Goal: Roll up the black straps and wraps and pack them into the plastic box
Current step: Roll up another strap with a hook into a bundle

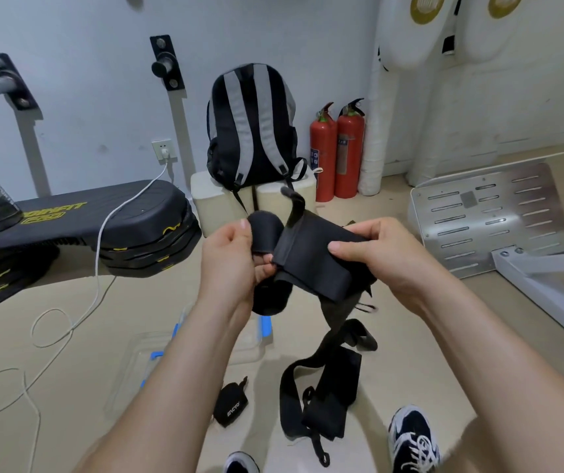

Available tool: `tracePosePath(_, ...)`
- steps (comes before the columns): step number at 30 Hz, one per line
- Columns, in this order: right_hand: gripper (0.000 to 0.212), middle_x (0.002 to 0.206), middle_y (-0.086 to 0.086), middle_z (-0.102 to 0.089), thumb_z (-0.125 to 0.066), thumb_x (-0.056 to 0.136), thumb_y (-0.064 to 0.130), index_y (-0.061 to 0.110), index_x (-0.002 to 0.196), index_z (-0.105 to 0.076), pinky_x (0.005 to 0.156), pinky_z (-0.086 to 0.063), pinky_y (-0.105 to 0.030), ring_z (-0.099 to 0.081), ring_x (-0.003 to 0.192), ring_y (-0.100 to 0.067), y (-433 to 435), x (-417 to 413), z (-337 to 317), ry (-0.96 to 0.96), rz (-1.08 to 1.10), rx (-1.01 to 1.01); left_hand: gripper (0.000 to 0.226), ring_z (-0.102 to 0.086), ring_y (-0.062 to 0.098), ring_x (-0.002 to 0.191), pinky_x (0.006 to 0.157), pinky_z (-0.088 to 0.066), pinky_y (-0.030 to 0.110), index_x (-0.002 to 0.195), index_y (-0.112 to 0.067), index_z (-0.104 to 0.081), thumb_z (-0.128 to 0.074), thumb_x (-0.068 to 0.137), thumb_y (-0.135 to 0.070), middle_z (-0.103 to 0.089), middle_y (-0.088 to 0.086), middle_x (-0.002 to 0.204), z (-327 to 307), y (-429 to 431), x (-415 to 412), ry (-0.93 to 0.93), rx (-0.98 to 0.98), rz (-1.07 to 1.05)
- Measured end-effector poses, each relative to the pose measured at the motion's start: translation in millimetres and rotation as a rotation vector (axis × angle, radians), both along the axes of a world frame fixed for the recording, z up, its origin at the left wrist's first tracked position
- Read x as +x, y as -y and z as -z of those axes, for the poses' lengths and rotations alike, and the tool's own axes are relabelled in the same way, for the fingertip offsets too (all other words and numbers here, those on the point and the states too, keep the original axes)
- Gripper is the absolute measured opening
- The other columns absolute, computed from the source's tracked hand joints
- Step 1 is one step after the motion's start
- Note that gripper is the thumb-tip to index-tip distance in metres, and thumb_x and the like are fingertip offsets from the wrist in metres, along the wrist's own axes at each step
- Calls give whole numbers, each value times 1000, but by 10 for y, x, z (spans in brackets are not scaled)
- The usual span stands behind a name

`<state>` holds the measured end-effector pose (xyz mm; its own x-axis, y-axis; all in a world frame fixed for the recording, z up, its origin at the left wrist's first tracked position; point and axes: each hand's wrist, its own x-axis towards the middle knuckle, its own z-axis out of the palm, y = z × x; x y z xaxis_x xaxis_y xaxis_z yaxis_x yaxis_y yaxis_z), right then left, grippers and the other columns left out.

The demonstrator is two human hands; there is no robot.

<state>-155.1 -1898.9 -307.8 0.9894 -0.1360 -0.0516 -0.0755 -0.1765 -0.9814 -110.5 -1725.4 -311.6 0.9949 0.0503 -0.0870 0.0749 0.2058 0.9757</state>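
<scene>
A black wrap [311,257] is held in the air between both hands. My left hand [229,264] pinches its rolled left end, and my right hand [372,254] grips the flat right part with the thumb on top. A strap tail hangs from it toward the floor. More black straps [328,390] lie in a loose heap on the floor below. A small rolled black wrap [230,406] with white lettering lies left of the heap. The clear plastic box [147,356] with blue clips sits on the floor, partly hidden behind my left forearm.
A black and grey backpack [251,128] rests on a pale block by the wall, next to two red fire extinguishers [338,151]. Stacked black step platforms [113,230] and a white cable [99,268] are at left. A metal footplate [488,216] is at right. My shoe [413,438] is at the bottom.
</scene>
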Motion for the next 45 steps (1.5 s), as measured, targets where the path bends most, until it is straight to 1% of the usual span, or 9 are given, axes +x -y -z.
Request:
tracePosePath(4,16,82,-7,-77,-74,85,25,10,91,-78,63,-54,-23,-72,72,-16,-74,23,15,-2,-66,117,11,-54,16,48,44,-44,24,102,-14,-52,-43,104,-8,-62,7,63,-28,22,-137,154,105,289)
tracePosePath(11,17,81,-12,-72,-59,93,9,1,93,-73,64,-54,-24,-66,71,-17,24,15,32,12,-150,331,56,-58,16,77,70,-53,24,118,-17,-67,-61,71,12,-64,5,92,-93,-251,-72,215,52,775)
tracePosePath(16,19,71,-7,-69,-60,81,17,8,73,-75,60,-54,-23,-65,63,-15,48,39,43,33,-230,482,35,-50,10,78,72,-49,26,87,-27,-70,-79,72,4,-54,-8,80,-96,-255,-67,461,416,536)
tracePosePath(24,47,137,-18,-58,-60,89,17,2,133,-59,111,-41,-46,-56,126,-33,62,111,122,-186,-269,703,15,-69,27,92,85,-51,41,95,-18,-44,-56,92,-26,-73,6,91,-120,-162,-72,407,-140,472)
tracePosePath(30,13,69,-5,-71,-63,86,3,5,78,-73,61,-48,-25,-63,67,-20,47,132,172,-260,8,84,14,-47,21,55,51,-43,26,93,-21,-39,-45,103,-15,-50,6,65,-167,-154,-54,497,-77,150)
tracePosePath(34,12,82,-13,-73,-69,82,14,6,74,-75,82,-57,-40,-68,87,-33,79,198,301,-310,129,-584,16,-41,20,42,41,-30,23,92,-26,-37,-43,105,-20,-47,12,63,-330,-283,-56,545,-114,8)
tracePosePath(38,25,79,-10,-69,-55,88,23,11,80,-75,70,-53,-38,-61,80,-30,-30,155,250,22,285,-890,17,-34,51,53,43,-29,52,80,-47,-46,-51,94,-37,-38,35,65,-282,-276,-33,569,105,-22)
tracePosePath(41,24,97,-6,-66,-58,93,23,21,110,-75,85,-46,-35,-57,96,-23,-158,100,66,413,449,-685,18,-38,39,54,44,-30,48,83,-41,-49,-53,96,-29,-36,34,63,-265,-232,-58,506,160,107)
tracePosePath(45,47,123,6,-65,-67,85,4,29,125,-67,105,-47,-35,-59,117,-10,-177,107,16,324,319,-90,3,-53,14,43,42,-38,16,100,-14,-50,-51,101,-11,-59,7,52,-200,-283,-90,274,250,546)
